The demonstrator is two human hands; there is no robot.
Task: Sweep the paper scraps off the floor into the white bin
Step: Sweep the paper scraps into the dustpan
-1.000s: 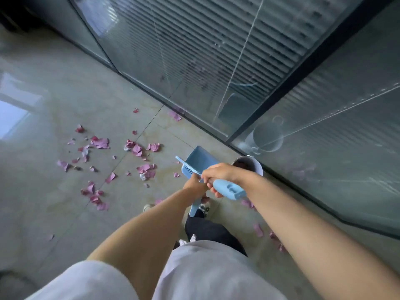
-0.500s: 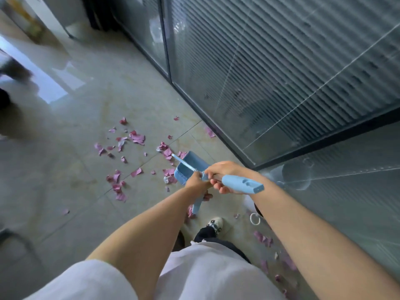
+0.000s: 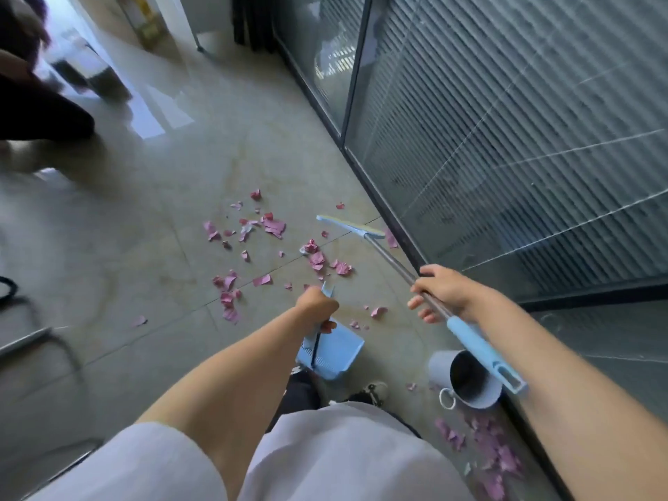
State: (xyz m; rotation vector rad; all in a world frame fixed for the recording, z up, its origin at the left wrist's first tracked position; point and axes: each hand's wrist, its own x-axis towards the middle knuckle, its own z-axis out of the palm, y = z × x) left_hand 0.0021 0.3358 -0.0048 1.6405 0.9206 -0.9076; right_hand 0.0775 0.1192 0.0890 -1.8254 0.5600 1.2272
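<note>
Pink paper scraps (image 3: pixel 269 226) lie scattered over the tiled floor ahead of me, and more pink scraps (image 3: pixel 491 453) sit by the wall at lower right. My left hand (image 3: pixel 316 301) grips the handle of a blue dustpan (image 3: pixel 334 352), which hangs just above the floor near my feet. My right hand (image 3: pixel 439 291) holds the metal shaft of a blue broom (image 3: pixel 480 347); its flat head (image 3: pixel 349 226) reaches the floor near the glass wall, beyond the scraps. The white bin (image 3: pixel 466 379) stands by my right foot, open top facing me.
A glass wall with blinds (image 3: pixel 506 132) runs along the right, with a dark base rail. Another person (image 3: pixel 32 103) stands at far left. A metal chair frame (image 3: pixel 39 341) is at the left edge. My shoe (image 3: pixel 374 390) is beside the bin.
My hands, held together before, have parted. The broom is now stretched out to the floor in my right hand, and the dustpan has dropped low in my left. The view swung left.
</note>
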